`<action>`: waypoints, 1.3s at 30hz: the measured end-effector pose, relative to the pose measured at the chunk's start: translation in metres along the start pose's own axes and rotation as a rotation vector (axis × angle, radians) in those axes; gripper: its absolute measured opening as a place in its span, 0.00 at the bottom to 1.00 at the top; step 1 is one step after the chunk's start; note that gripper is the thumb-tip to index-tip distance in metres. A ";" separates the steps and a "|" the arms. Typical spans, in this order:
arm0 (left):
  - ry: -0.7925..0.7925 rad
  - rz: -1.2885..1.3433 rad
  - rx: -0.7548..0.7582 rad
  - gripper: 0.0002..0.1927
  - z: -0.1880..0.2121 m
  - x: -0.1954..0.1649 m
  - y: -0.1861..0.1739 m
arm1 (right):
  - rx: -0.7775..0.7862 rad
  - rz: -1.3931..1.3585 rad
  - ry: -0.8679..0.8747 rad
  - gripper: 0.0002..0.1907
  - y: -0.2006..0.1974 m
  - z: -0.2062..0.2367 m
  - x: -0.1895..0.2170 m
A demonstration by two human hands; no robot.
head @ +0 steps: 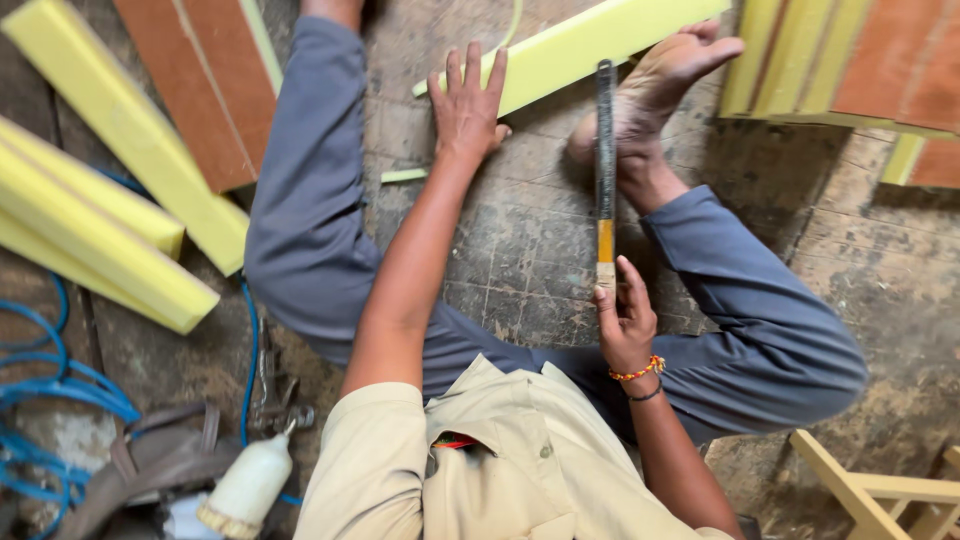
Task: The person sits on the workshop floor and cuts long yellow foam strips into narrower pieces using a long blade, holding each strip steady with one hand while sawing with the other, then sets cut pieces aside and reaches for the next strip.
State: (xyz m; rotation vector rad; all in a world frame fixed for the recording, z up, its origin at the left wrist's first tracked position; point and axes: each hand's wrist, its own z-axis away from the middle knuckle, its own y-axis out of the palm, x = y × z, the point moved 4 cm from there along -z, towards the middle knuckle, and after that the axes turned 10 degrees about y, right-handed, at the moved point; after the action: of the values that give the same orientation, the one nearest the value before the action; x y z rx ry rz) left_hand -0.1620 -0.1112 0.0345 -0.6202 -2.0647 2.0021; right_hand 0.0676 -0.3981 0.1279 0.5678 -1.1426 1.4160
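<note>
Gripping the long blade [605, 150] with closed right-hand fingers [612, 305], left fingers [470, 75] spread on yellow foam [590, 45].

Hands [468, 105] on foam strip [580, 45], blade [605, 170]

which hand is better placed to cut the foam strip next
Right, probably. The right hand grips the saw blade, which already lies across the foam strip. The left hand lies flat, pinning the strip to the floor.
</note>
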 end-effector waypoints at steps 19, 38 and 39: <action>-0.273 1.005 0.191 0.36 0.019 0.035 -0.059 | -0.097 -0.014 -0.075 0.24 -0.045 -0.002 0.008; -0.280 1.540 -0.336 0.32 0.034 0.123 -0.192 | -0.306 1.148 -0.714 0.04 -0.045 -0.300 0.197; -0.272 1.547 -0.356 0.32 0.035 0.130 -0.192 | -0.286 1.112 -0.754 0.04 -0.041 -0.287 0.200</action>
State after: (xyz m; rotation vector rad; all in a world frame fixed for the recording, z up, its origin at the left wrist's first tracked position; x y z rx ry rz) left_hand -0.3231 -0.0857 0.2033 -2.7836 -2.2690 2.2384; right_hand 0.1417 -0.0607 0.1964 0.2241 -2.4644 1.9381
